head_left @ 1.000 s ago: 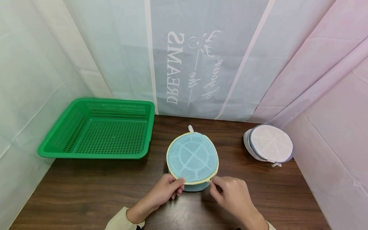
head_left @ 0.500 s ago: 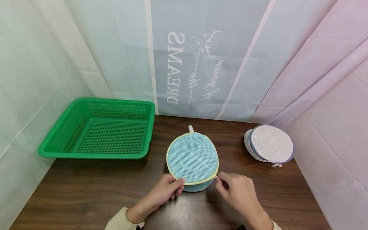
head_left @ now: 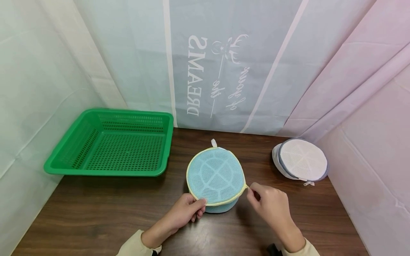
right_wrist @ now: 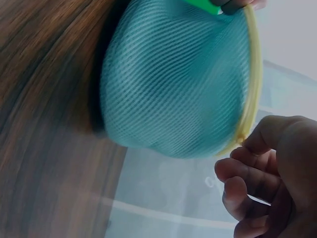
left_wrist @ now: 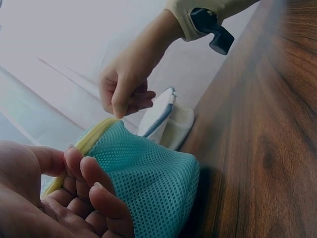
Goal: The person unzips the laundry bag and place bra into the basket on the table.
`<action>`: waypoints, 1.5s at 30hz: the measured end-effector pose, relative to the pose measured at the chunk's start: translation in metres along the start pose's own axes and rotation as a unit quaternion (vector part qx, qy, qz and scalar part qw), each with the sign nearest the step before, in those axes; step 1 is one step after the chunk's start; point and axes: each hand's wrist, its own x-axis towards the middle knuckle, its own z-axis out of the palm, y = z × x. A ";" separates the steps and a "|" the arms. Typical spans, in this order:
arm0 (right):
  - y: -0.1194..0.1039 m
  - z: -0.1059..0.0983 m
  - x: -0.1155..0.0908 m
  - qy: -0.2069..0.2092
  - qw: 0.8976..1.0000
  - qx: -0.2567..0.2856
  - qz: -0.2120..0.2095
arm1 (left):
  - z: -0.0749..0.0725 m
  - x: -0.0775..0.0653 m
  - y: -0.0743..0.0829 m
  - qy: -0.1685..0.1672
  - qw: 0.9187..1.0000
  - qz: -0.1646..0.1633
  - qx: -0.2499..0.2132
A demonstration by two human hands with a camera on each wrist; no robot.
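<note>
A round blue mesh laundry bag (head_left: 215, 174) with a yellow zipper rim stands on the dark wooden table, its lid panel facing up. My left hand (head_left: 187, 209) pinches the front edge of the rim between thumb and fingers. At the rim's right side, my right hand (head_left: 270, 202) pinches the small zipper pull (head_left: 246, 186). In the left wrist view the bag's mesh side (left_wrist: 153, 178) sags a little under the yellow zipper. The right wrist view shows thumb and forefinger meeting at the zipper (right_wrist: 241, 139), the pull itself mostly hidden by them.
A green plastic basket (head_left: 163, 165) with slotted walls stands at the back left. Toward the back right sits a white mesh laundry bag (head_left: 302, 159) with a dark blue rim and its own zipper pull. Pale curtains (head_left: 224, 71) hang behind and along both sides.
My right hand has moved right and away from me around the rim, drawing the zipper pull from the front to the right side. My left hand keeps its hold.
</note>
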 end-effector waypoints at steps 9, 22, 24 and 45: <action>0.013 0.009 0.003 0.008 1.000 -0.021 0.021 | 0.001 0.000 0.000 -0.001 1.000 -0.001 0.002; 0.012 0.009 0.000 -0.002 0.999 -0.023 0.028 | 0.001 0.001 -0.002 -0.003 1.000 -0.006 -0.006; 0.011 0.009 0.000 -0.002 0.999 -0.022 0.026 | 0.001 0.001 -0.002 -0.002 1.000 -0.006 -0.009; 0.003 0.008 -0.005 -0.003 1.000 -0.008 0.020 | -0.002 0.004 -0.004 -0.002 0.999 -0.009 -0.034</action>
